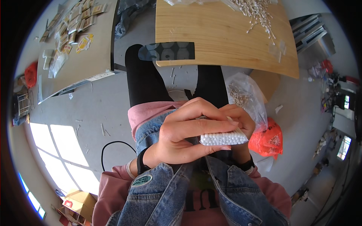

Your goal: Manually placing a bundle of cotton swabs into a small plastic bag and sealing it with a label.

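A flat, tightly packed bundle of cotton swabs (pixel 223 139) is held before my chest, its white tips lined up toward me. It seems to sit in a thin transparent bag. My left hand (pixel 183 130) grips it from the left, fingers along the far side and thumb along the near side. Behind the right end, my right hand (pixel 241 117) is curled around the bundle, with its lower fingers partly hidden. Below my right hand's side hangs a transparent plastic bag (pixel 247 98) with loose swabs inside.
Ahead stands a wooden table (pixel 222 34) with a pile of loose swabs (pixel 256 13) and a dark patterned strip (pixel 167 51) at its edge. A grey table (pixel 94 49) at left carries many small packets (pixel 77 22). A red bag (pixel 267 141) lies at right; a cardboard box (pixel 78 203) stands lower left.
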The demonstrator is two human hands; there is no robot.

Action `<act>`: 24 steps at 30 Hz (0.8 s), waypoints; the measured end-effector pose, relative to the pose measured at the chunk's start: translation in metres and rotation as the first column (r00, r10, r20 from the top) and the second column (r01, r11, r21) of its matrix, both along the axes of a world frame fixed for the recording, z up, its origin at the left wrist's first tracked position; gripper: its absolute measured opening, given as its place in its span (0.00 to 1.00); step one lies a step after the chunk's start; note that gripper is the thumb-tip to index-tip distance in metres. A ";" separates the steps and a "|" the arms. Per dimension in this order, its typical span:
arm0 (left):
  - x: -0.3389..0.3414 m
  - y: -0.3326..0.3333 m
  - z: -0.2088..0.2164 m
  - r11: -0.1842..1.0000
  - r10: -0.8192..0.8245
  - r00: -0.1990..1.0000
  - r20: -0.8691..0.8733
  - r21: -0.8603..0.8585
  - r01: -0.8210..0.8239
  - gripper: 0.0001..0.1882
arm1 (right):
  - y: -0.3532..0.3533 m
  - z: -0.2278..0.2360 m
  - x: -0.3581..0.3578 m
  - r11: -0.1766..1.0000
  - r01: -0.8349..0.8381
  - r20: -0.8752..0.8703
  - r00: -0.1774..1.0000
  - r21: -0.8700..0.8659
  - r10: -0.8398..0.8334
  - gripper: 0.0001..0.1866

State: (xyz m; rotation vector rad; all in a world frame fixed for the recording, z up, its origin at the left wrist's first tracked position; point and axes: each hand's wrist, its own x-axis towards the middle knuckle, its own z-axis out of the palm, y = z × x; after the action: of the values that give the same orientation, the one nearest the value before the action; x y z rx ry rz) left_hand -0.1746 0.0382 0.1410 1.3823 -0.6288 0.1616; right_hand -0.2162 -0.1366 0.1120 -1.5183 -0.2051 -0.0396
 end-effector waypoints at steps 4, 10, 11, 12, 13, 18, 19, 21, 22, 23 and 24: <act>-0.002 0.002 -0.007 0.999 -0.026 0.999 -0.021 -0.021 0.026 0.20 | 0.001 -0.002 0.000 1.000 0.007 0.000 1.000 -0.006 -0.007 0.06; -0.005 0.007 -0.005 0.992 -0.120 0.986 -0.118 -0.050 0.115 0.21 | 0.000 -0.002 -0.003 0.999 -0.013 -0.103 0.995 -0.046 0.008 0.06; -0.006 0.007 -0.005 0.992 -0.121 0.986 -0.118 -0.050 0.116 0.21 | 0.000 -0.003 -0.003 0.999 -0.012 -0.103 0.995 -0.046 0.007 0.06; -0.007 0.007 -0.005 0.992 -0.121 0.983 -0.138 -0.048 0.115 0.21 | -0.001 -0.003 -0.003 0.999 -0.008 -0.105 0.994 -0.041 0.004 0.07; -0.007 0.006 -0.005 0.992 -0.120 0.980 -0.159 -0.046 0.114 0.21 | -0.001 -0.003 -0.003 0.999 -0.005 -0.107 0.994 -0.036 0.001 0.07; -0.006 0.004 -0.012 0.995 -0.075 0.989 -0.127 0.060 0.084 0.22 | 0.002 -0.003 0.002 0.992 0.100 -0.063 0.993 0.072 -0.095 0.08; -0.006 0.004 -0.012 0.994 -0.065 0.991 -0.116 0.084 0.075 0.23 | 0.003 -0.002 0.003 0.984 0.151 -0.023 0.989 0.090 -0.149 0.08; -0.006 0.004 -0.013 0.994 -0.060 0.990 -0.128 0.085 0.071 0.23 | 0.004 0.000 0.003 0.975 0.181 -0.062 0.983 0.130 -0.175 0.08; -0.006 0.004 -0.013 0.994 -0.051 0.989 -0.140 0.087 0.064 0.23 | 0.005 0.003 0.004 0.968 0.182 -0.090 0.982 0.171 -0.168 0.09; -0.006 0.004 -0.013 0.994 -0.054 0.989 -0.140 0.087 0.067 0.23 | 0.006 0.004 0.004 0.960 0.182 -0.117 0.980 0.212 -0.160 0.09; -0.006 0.004 -0.012 0.994 -0.052 0.988 -0.147 0.090 0.066 0.23 | 0.006 0.004 0.004 0.959 0.186 -0.116 0.980 0.213 -0.164 0.09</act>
State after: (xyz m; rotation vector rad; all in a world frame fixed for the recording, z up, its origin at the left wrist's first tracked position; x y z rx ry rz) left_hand -0.1805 0.0423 0.1294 1.4508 -0.5619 -0.0161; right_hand -0.2120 -0.1306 0.1164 -1.3071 0.0133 -0.1250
